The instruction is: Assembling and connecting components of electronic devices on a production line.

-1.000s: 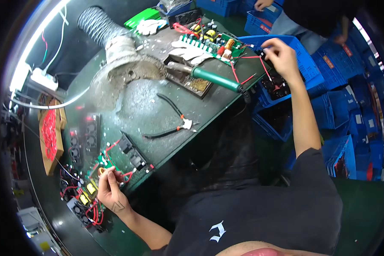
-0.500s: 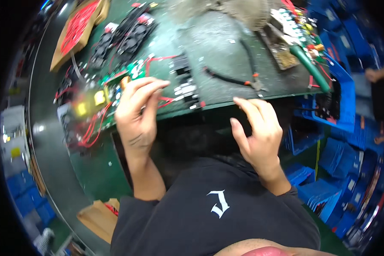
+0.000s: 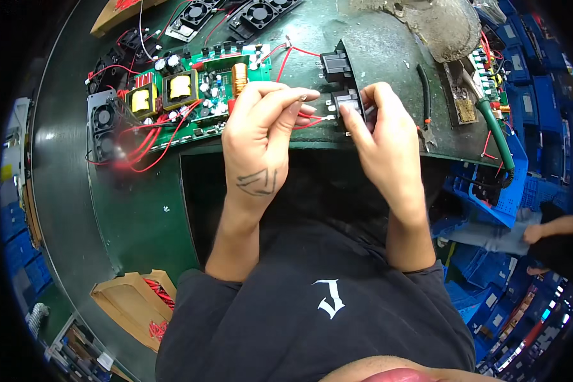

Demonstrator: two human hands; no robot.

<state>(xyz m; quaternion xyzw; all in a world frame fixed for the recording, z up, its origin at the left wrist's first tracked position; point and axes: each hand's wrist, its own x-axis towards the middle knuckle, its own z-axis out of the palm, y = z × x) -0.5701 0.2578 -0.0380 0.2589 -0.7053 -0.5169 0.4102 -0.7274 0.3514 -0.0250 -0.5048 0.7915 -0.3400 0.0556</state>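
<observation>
Green board (image 3: pixel 205 114); red wires (image 3: pixel 311 120); seemingly black panel (image 3: pixel 339 66).

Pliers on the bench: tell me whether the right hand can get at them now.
Probably yes: the pliers lie beside the right hand, nothing visible between, but that hand grips the black panel.

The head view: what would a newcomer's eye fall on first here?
Probably the green circuit board with its bright yellow blocks, lying on the left part of the table. Next, near the middle, the right hand grips a black panel, while the left hand is close to red wires. Farther right, the green handle of a soldering iron stands out.
</observation>
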